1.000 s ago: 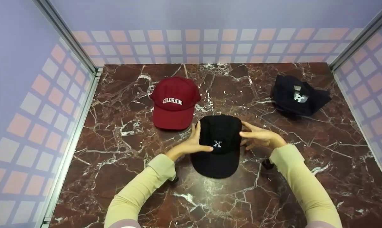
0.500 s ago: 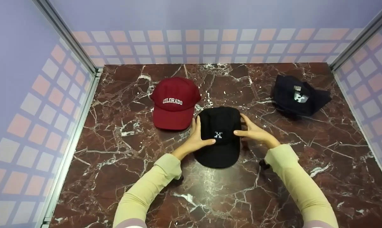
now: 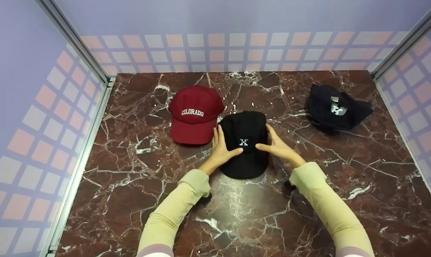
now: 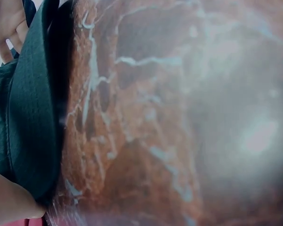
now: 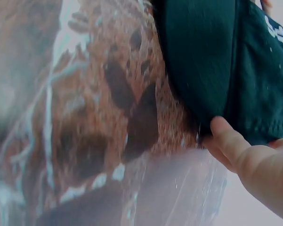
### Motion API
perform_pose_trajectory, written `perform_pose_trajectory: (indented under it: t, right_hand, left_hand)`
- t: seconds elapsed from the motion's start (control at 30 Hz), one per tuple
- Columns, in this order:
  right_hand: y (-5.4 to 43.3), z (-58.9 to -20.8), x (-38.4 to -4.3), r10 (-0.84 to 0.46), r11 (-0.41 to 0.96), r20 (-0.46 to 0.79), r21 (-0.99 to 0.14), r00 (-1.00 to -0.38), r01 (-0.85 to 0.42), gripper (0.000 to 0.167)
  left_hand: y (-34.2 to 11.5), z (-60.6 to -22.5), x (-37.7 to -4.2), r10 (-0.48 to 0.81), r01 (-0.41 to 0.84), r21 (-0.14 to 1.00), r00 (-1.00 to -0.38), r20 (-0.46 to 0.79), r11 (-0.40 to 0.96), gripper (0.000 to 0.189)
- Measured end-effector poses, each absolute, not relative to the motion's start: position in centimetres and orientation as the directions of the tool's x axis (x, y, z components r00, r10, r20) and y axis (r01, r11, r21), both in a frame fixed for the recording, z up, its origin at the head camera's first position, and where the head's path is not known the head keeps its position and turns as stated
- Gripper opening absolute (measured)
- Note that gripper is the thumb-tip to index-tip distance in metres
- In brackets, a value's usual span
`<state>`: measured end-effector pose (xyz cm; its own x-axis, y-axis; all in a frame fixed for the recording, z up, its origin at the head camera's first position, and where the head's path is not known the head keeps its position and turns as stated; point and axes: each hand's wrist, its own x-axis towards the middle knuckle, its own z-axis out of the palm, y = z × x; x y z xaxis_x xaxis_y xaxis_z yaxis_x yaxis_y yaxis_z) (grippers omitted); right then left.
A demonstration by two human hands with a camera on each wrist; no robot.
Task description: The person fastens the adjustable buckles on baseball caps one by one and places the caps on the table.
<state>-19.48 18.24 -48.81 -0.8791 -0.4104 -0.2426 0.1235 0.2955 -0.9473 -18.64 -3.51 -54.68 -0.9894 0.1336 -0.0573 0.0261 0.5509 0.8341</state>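
Observation:
A black baseball cap [image 3: 245,166] with a small white emblem sits at mid-table in the head view, its brim toward me. My left hand [image 3: 219,151] grips its left side, thumb across the front and fingers along the crown. From the other side my right hand [image 3: 281,148] holds it the same way, its thumb beside the emblem. The left wrist view shows the cap's brim [image 4: 33,113] close over the marbled surface. In the right wrist view, my right thumb and fingers [image 5: 233,143] lie at the corner where brim and crown meet.
Just left of the black cap lies a red cap [image 3: 195,103] lettered COLORADO, brim toward me. A dark cap [image 3: 320,110] with a pale tag rests on its side at the back right. Lilac walls [image 3: 215,18] with checked bands bound the red-brown marbled tabletop [image 3: 129,192].
Both hands have carried the black cap away from me, up beside the red cap. My right thumb has shifted inward over the cap's front. The other two caps stay in place.

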Motion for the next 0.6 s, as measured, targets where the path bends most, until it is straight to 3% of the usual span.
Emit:
perform_pose_trajectory:
  t: [0.3,0.6]
  right_hand:
    - [17.0,-51.0,-20.2,-0.396,0.367,-0.146,-0.93,-0.907,-0.011,0.089]
    - [16.4,-53.1,-21.2,-0.369,0.411,-0.15,-0.911,-0.917,-0.017,0.088]
  left_hand:
    - [-3.9,-55.0,-19.5,0.056,0.01,0.82,-0.998,-0.026,0.573,0.113]
    - [-4.4,-55.1,-20.5,-0.001,-0.048,0.826,-0.998,-0.057,0.562,0.113]
